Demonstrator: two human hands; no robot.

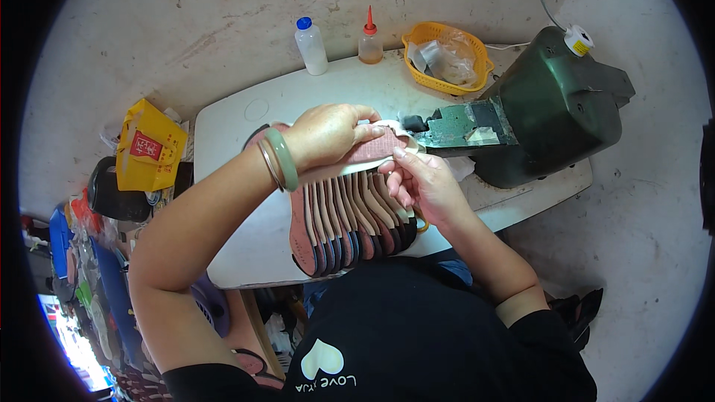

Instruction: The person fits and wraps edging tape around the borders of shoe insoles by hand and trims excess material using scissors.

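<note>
Left hand [328,134] and right hand [424,182] both grip one pink insole [365,152], fingers closed on its tip at the green machine [544,108] near the counter's [246,246] right edge. Fanned insoles [350,216] lie beneath, toward the counter's near edge.

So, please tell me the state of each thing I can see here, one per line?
Left hand: pressing the pink shoe insole flat.
Right hand: pinching the insole's tip at the dark green machine.
Fanned stack of insoles: lying overlapped.
Blue-capped white bottle: upright, capped.
Red-nozzled bottle: upright.
Orange plastic basket: holding clear plastic.
</note>
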